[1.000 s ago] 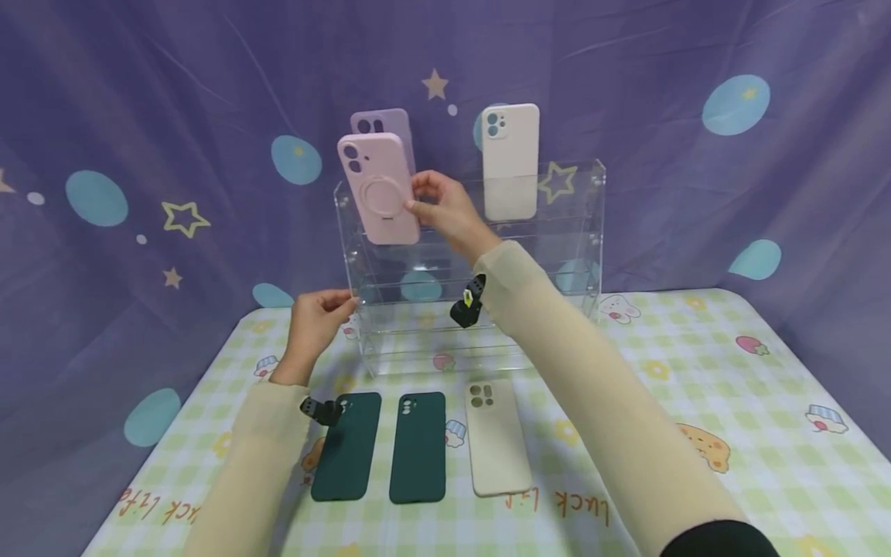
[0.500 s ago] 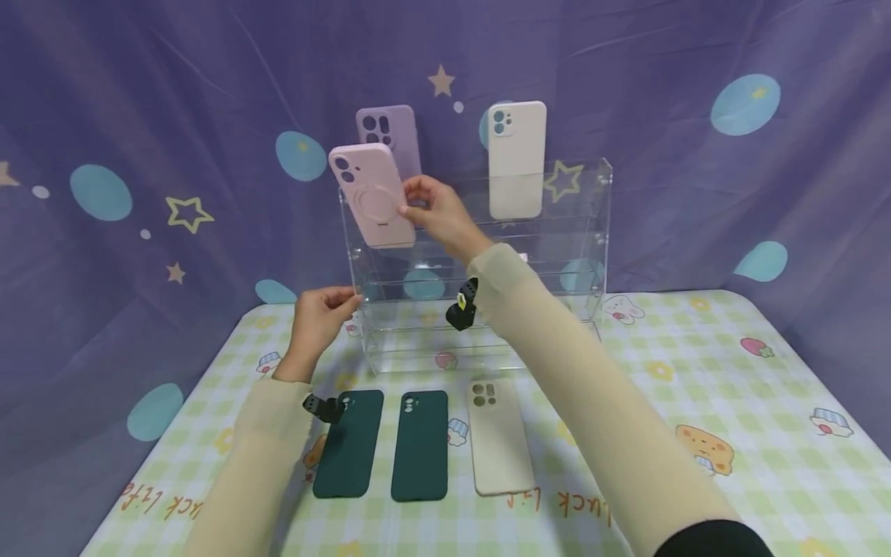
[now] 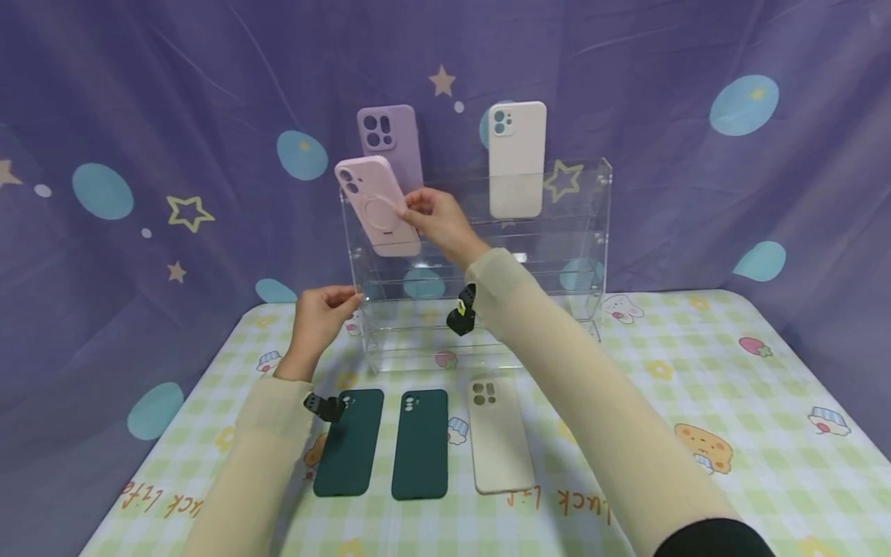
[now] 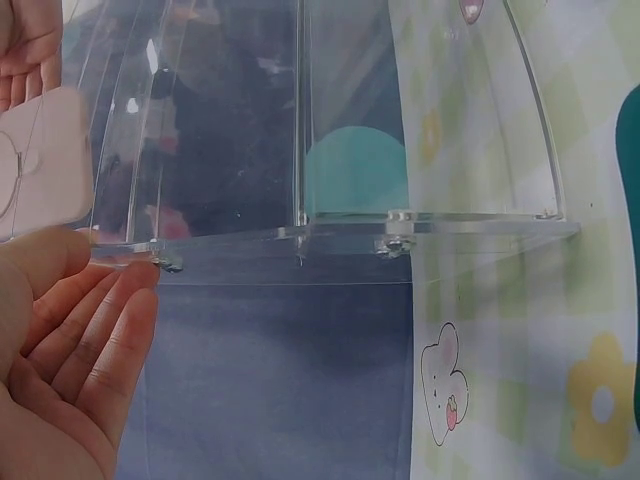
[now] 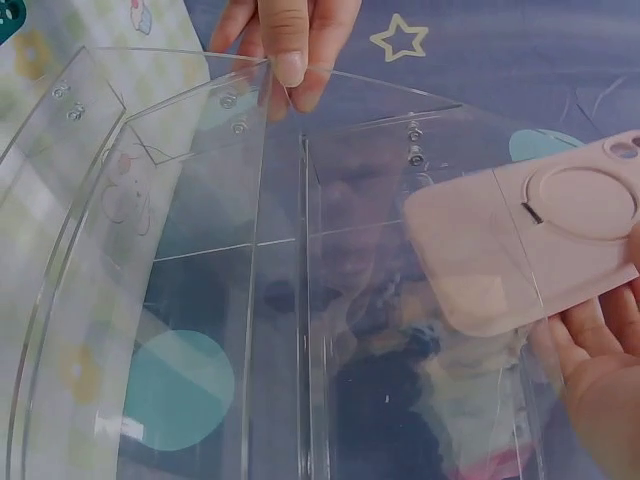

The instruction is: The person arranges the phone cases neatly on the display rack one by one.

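My right hand (image 3: pixel 445 224) pinches a pink phone case (image 3: pixel 379 205) with a ring on its back by its right edge. The case leans left, and its lower end shows through a clear panel of the tiered acrylic display stand (image 3: pixel 480 267), also visible in the right wrist view. Behind it, a purple phone case (image 3: pixel 400 151) stands in the stand's top tier at left; a white phone case (image 3: pixel 517 158) stands at right in that tier. My left hand (image 3: pixel 319 321) grips the stand's left side edge between thumb and fingers, as the left wrist view (image 4: pixel 75 350) shows.
Two dark green phone cases (image 3: pixel 420 445) and a beige phone case (image 3: pixel 500 437) lie in a row before the stand. A checked cloth (image 3: pixel 696 356) covers the table. A purple curtain (image 3: pixel 209 116) hangs behind.
My right hand has lowered the pink phone case and tilted it further left, so more of the purple case shows behind it. The left hand stays on the stand's edge.
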`<state>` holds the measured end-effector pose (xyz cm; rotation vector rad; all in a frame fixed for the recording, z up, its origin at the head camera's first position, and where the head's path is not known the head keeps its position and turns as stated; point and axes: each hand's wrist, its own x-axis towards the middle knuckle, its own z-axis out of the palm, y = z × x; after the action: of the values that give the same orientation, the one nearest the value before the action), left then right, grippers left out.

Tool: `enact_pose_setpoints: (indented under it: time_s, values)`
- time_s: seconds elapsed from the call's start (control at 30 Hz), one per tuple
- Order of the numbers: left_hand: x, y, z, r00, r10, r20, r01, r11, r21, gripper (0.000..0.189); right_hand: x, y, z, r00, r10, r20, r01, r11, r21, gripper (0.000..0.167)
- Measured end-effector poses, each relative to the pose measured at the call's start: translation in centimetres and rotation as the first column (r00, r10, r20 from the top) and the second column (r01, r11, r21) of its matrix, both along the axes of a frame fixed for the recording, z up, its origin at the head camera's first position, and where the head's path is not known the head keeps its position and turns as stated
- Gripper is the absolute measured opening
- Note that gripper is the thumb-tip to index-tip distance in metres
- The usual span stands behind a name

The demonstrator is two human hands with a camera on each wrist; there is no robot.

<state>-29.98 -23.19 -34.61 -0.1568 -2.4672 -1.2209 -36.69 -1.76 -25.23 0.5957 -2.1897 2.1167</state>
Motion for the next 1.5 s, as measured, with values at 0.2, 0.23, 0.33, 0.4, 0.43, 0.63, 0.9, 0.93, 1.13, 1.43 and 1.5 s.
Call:
enact_pose_setpoints:
  time_s: [0.2,0.23,0.33,0.4,0.43,0.63,0.9,0.93,1.13,1.43,1.5]
  values:
    - [0.0,0.1,0.0,1.0,-0.004,0.009,0.004,1.0,0.008,0.026,0.2,0.2,0.0,0.999,-0.03,-0.03,0.031,0.997,0.064,0.012]
    - [0.0,0.1,0.0,1.0,-0.003,0.011,0.003,1.0,0.006,0.026,0.2,0.2,0.0,0.998,-0.038,-0.045,0.041,0.995,0.085,0.013]
    - [0.0,0.0,0.0,1.0,0.0,0.011,0.0,1.0,0.01,0.026,0.4,0.4,0.0,0.993,-0.079,-0.088,0.092,0.984,0.15,0.014]
    - [0.0,0.0,0.0,1.0,-0.001,0.007,0.001,1.0,0.013,0.026,0.6,0.5,0.0,0.989,-0.104,-0.104,0.121,0.976,0.18,0.015]
    - [0.0,-0.1,0.0,1.0,-0.002,0.006,0.001,1.0,0.013,0.026,0.7,0.5,0.0,0.988,-0.116,-0.105,0.135,0.97,0.2,0.015]
    - [-0.1,-0.2,-0.1,1.0,-0.006,0.004,0.006,1.0,0.005,0.026,1.4,0.5,0.1,0.975,-0.17,-0.144,0.206,0.936,0.286,0.015]
    - [-0.1,-0.2,-0.2,1.0,-0.004,0.004,0.004,1.0,0.0,0.026,1.9,0.5,0.2,0.954,-0.217,-0.206,0.277,0.902,0.332,0.016]
    - [-0.1,-0.2,-0.1,1.0,-0.005,0.004,0.005,1.0,0.0,0.026,1.9,0.6,0.1,0.951,-0.225,-0.213,0.288,0.896,0.338,0.017]
    - [0.1,-0.1,-0.2,1.0,-0.001,0.005,0.001,1.0,-0.012,0.025,1.5,1.0,-0.1,0.942,-0.251,-0.225,0.321,0.871,0.371,0.019]
    - [-0.1,-0.1,-0.2,1.0,-0.01,-0.004,0.01,1.0,-0.007,0.026,1.3,1.5,0.3,0.963,-0.205,-0.174,0.262,0.859,0.44,0.02]
    - [-0.1,-0.2,-0.2,1.0,-0.01,-0.006,0.009,1.0,-0.008,0.025,1.3,1.7,0.4,0.967,-0.193,-0.168,0.251,0.852,0.46,0.021]
